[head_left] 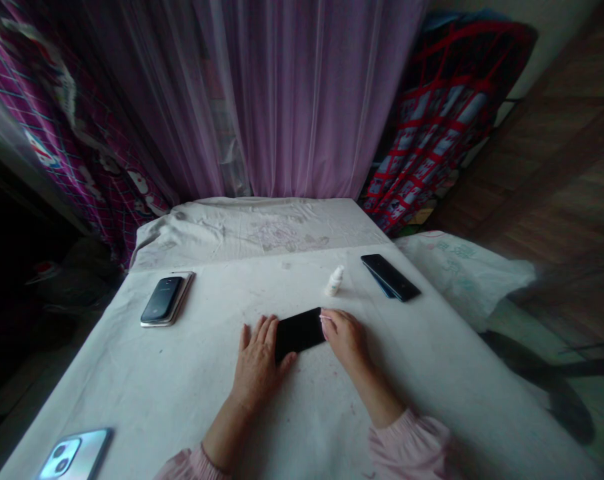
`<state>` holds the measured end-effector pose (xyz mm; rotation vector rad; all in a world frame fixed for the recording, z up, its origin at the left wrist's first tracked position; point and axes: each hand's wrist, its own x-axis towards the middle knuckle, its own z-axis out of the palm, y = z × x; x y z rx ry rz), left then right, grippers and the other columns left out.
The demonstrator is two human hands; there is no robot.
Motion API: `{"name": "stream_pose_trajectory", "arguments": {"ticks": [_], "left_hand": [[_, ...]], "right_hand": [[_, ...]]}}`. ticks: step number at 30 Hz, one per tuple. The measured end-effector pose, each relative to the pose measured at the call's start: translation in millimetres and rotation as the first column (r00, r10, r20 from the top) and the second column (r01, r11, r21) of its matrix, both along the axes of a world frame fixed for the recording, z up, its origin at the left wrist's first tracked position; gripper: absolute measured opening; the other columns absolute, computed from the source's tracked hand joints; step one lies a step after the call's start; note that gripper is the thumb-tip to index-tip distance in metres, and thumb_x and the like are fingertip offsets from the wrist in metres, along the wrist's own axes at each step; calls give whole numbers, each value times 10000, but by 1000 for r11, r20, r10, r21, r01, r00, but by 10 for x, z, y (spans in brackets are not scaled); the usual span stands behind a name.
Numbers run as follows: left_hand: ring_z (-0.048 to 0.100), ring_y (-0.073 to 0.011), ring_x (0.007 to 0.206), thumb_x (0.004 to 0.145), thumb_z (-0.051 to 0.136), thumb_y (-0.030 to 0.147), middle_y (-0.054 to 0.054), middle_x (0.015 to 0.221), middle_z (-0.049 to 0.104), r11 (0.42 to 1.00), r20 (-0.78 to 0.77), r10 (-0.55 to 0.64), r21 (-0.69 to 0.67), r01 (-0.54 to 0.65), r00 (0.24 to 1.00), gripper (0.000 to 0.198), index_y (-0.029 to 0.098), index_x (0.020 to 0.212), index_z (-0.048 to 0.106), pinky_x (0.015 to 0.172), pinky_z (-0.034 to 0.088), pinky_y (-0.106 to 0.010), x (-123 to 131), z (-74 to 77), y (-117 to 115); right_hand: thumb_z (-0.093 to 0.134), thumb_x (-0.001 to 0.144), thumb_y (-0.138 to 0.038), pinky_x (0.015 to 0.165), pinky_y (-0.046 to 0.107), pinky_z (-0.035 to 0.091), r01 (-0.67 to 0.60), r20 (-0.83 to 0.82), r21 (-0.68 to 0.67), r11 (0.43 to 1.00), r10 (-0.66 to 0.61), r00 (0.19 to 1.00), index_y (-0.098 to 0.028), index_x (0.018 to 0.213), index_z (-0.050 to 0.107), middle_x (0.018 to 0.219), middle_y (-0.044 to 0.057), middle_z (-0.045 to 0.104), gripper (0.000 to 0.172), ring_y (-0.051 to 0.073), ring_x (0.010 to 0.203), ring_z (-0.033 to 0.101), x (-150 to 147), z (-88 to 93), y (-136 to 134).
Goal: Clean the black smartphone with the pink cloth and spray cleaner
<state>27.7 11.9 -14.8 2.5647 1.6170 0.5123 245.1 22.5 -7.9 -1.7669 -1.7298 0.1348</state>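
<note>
A black phone (pixel 300 333) lies flat, screen up, on the white cloth-covered table (pixel 202 380). My left hand (pixel 260 357) rests around its left end, thumb at the near edge and the other fingers spread by the far side. At the phone's right end, my right hand (pixel 345 337) has its fingers pinched on a thin pale thing (pixel 326 318), too small to make out. Just beyond the phone stands a small white bottle (pixel 335 281).
Stacked dark phones (pixel 391 277) lie at the right. On the left a dark phone (pixel 163 299) rests on another flat device. A light blue phone (pixel 75 457) sits at the near left corner. Purple curtains (pixel 302 100) hang behind; a plastic bag (pixel 452 273) is at right.
</note>
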Motion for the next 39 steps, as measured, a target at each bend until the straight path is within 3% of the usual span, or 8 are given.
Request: {"name": "stream_pose_trajectory", "arguments": {"ticks": [5, 8, 16, 23, 28, 35, 39], "left_hand": [[413, -349, 1365, 900, 534, 462, -164, 1434, 510, 1000, 9, 5, 2, -5, 1000, 622, 153, 1424, 401, 1125, 256, -616, 11, 16, -6], [408, -348, 1369, 898, 539, 458, -164, 1439, 504, 1000, 5, -1, -7, 1, 1000, 624, 150, 1423, 401, 1126, 257, -616, 4, 18, -2], [391, -341, 1381, 900, 540, 446, -163, 1460, 480, 999, -10, -6, -31, 6, 1000, 630, 137, 1428, 389, 1125, 258, -618, -4, 13, 7], [392, -344, 1380, 907, 527, 458, -166, 1452, 489, 1000, -10, -22, -3, 22, 1000, 628, 143, 1432, 388, 1120, 265, -617, -19, -16, 8], [383, -344, 1386, 914, 507, 449, -198, 1488, 429, 999, -6, -21, 48, 22, 1000, 667, 116, 1465, 330, 1118, 281, -592, -44, -81, 9], [386, -337, 1384, 937, 477, 495, -176, 1447, 492, 998, 28, -52, 44, 50, 998, 655, 153, 1477, 331, 1130, 264, -580, -78, -82, 23], [393, -346, 1378, 938, 454, 560, -177, 1449, 489, 999, 13, -53, -7, 54, 998, 674, 137, 1456, 369, 1121, 264, -609, -70, -22, 22]], "right_hand": [[447, 903, -223, 781, 308, 537, -12, -23, 39, 999, 13, 1000, -201, 945, 732, 958, 82, 751, 288, 203, 852, 696, 105, -72, -307], [456, 897, -217, 782, 309, 540, -18, -24, 34, 999, 19, 1000, -205, 941, 733, 962, 81, 752, 281, 204, 858, 698, 121, -73, -355], [509, 866, -184, 775, 279, 505, 35, 9, -23, 999, -35, 999, -200, 898, 738, 940, 68, 752, 232, 198, 841, 682, -29, 1, 89], [505, 875, -151, 802, 274, 486, -91, 78, 18, 996, 90, 993, -202, 927, 717, 944, 55, 744, 225, 187, 873, 660, -12, 27, 244], [491, 883, -155, 797, 275, 497, -126, 110, -3, 992, 125, 986, -216, 934, 709, 959, 46, 741, 232, 180, 864, 661, 120, 57, 41], [479, 897, -167, 789, 281, 516, -164, 68, 35, 986, 161, 985, -236, 897, 699, 944, 45, 736, 230, 176, 860, 673, 121, 24, -552], [474, 906, -160, 801, 294, 520, -180, 53, 31, 983, 178, 983, -231, 912, 700, 953, 53, 738, 237, 184, 871, 673, 9, 57, -591]]}}
